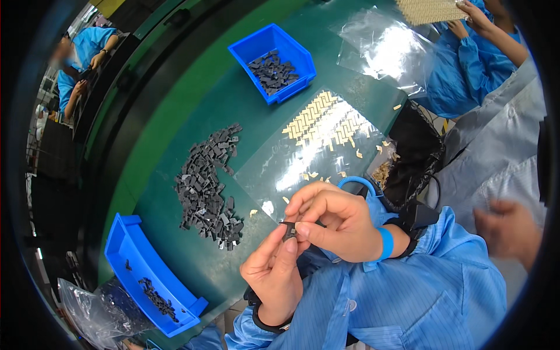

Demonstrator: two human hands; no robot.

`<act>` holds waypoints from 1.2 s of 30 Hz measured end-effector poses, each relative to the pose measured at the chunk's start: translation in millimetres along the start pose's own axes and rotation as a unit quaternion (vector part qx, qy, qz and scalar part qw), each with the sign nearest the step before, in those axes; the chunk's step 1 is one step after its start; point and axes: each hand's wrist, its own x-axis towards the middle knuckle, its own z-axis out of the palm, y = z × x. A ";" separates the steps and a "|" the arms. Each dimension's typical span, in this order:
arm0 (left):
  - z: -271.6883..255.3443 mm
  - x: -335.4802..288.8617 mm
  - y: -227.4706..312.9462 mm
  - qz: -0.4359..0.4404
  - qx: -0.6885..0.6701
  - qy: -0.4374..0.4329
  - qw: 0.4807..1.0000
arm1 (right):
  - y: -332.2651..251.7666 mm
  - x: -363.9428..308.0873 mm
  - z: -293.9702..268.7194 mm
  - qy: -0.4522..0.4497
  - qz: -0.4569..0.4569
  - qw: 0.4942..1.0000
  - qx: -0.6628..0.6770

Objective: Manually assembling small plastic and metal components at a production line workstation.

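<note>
A small black plastic part (289, 231) is pinched between the fingertips of both my hands, near the table's front edge. From below, my left hand (275, 269) grips it between thumb and forefinger. On the other side my right hand (340, 224) closes thumb and fingers on it, a blue band round its wrist. The fingers cover much of the part, so its full shape is hidden. Beyond my hands a clear plastic sheet (269, 165) carries rows of small cream-coloured pieces (315, 119). To the left lies a heap of black plastic parts (204, 186).
A blue bin (291, 44) of black parts stands at the far side. Another blue bin (134, 245), holding smaller black pieces, sits at the left beside plastic bags (99, 309). Clear bags (385, 44) lie far right. Co-workers in blue (475, 64) and grey (496, 146) are close on my right.
</note>
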 end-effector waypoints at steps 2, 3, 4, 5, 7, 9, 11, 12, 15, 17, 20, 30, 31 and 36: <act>-0.6 1.0 0.1 0.003 -0.001 0.002 1.000 | -1.1 1.3 0.9 0.005 0.031 0.999 0.012; -0.7 1.3 0.2 0.004 0.001 0.003 1.000 | -0.7 2.1 1.0 0.005 0.031 0.999 0.012; -0.8 1.2 0.1 0.005 0.003 0.005 1.000 | -0.1 2.2 1.2 0.002 0.023 1.000 0.000; -0.7 1.2 0.2 0.004 0.003 0.006 1.000 | 0.4 2.3 1.2 0.000 0.014 1.000 -0.011; 0.1 1.4 0.4 0.003 -0.003 0.011 1.000 | 2.2 1.8 0.6 -0.002 0.008 1.000 -0.026; 0.3 1.0 0.2 0.002 -0.005 0.011 1.000 | 2.4 1.3 0.6 -0.004 0.000 0.999 -0.040; -0.2 1.5 -0.1 0.001 -0.006 0.010 1.000 | 1.9 1.2 1.1 -0.002 -0.001 0.999 -0.051; -0.5 1.7 -0.3 0.000 -0.007 0.009 1.000 | 2.5 1.5 0.8 -0.001 -0.001 0.999 -0.052; -1.0 1.3 -0.1 -0.001 -0.006 0.007 1.000 | 3.3 1.5 0.6 -0.003 -0.033 0.995 -0.091; -0.7 0.7 0.4 0.000 -0.006 0.007 1.000 | 2.9 1.5 1.5 0.001 -0.035 0.995 -0.089; -0.7 0.7 0.1 -0.001 -0.007 0.012 1.000 | 3.7 1.4 1.7 0.004 -0.039 0.995 -0.094; -3.3 0.7 -0.6 -0.001 -0.023 0.015 1.000 | 6.0 0.6 2.7 0.004 -0.054 0.994 -0.099; -3.3 0.4 -0.6 -0.001 -0.021 0.014 1.000 | 5.5 0.2 2.9 0.003 -0.054 0.993 -0.102; -4.1 -1.3 -1.2 -0.001 -0.022 0.019 1.000 | 4.4 -1.1 4.1 0.000 -0.055 0.993 -0.100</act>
